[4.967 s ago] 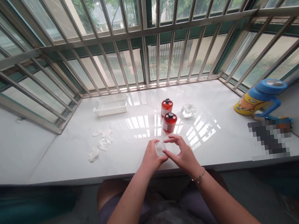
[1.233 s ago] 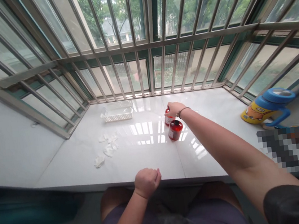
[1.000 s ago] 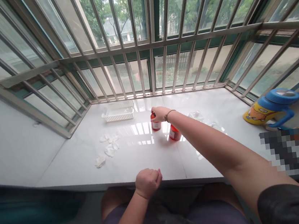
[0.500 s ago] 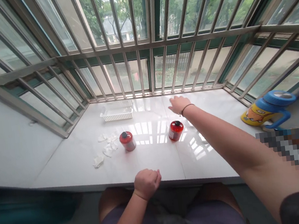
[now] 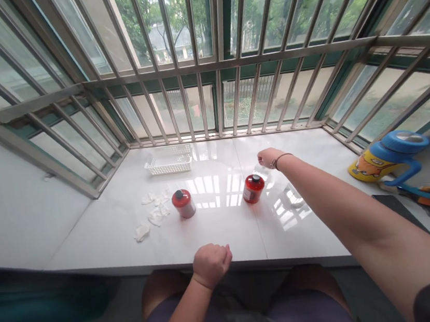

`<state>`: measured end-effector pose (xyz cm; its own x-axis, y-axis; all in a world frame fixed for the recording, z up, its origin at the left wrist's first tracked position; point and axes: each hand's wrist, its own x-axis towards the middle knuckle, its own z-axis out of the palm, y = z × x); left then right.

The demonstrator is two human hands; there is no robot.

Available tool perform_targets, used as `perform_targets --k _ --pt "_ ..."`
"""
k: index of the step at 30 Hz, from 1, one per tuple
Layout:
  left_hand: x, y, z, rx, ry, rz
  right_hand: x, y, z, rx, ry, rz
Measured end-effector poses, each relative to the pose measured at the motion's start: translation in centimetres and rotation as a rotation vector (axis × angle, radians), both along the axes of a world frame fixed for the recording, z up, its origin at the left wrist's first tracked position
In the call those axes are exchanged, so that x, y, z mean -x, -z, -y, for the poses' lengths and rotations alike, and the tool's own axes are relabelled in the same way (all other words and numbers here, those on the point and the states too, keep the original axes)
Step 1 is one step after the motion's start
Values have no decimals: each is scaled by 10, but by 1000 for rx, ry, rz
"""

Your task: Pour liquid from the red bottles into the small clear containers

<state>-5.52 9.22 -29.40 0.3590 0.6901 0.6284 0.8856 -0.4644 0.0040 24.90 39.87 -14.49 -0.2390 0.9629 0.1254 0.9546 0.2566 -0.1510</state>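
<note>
My right hand (image 5: pixel 270 158) is over the far part of the white counter, fingers drawn together, with a bracelet at the wrist. A see-through shape shows just below the fingers, too faint to name. Close in front of that hand stands a red jar (image 5: pixel 253 188) with a black cap, upright. Farther left is a second red jar (image 5: pixel 183 203), also black-capped, with a pale lower side. At the counter's front edge my left hand (image 5: pixel 212 263) rests as a closed fist, with nothing showing in it. Crumpled white tissues (image 5: pixel 159 214) lie left of the second jar.
A white mesh basket (image 5: pixel 168 161) stands at the back left, near the window bars (image 5: pixel 211 67). Right of my forearm are a blue and yellow mug (image 5: pixel 385 158) with a handle, and a dark flat object (image 5: pixel 399 211). Clear items (image 5: pixel 294 195) lie beside the forearm.
My right hand has moved right and a little towards me, and its fingers have closed from a looser spread. My left fist and both jars have stayed in place.
</note>
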Motion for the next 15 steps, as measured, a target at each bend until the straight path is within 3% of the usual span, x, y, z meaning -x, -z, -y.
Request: perform_targets --k 4,8,12,15 --pt "-1 -2 0 0 -9 -3 38 -9 4 245 -190 -33" --pt "-1 -3 1 7 -12 -4 68 -30 13 294 -288 -77" --pt "-1 -2 1 12 -11 -2 71 -41 27 378 -321 -3" --pt "-1 -1 0 10 -3 -2 59 -34 39 486 -308 103"
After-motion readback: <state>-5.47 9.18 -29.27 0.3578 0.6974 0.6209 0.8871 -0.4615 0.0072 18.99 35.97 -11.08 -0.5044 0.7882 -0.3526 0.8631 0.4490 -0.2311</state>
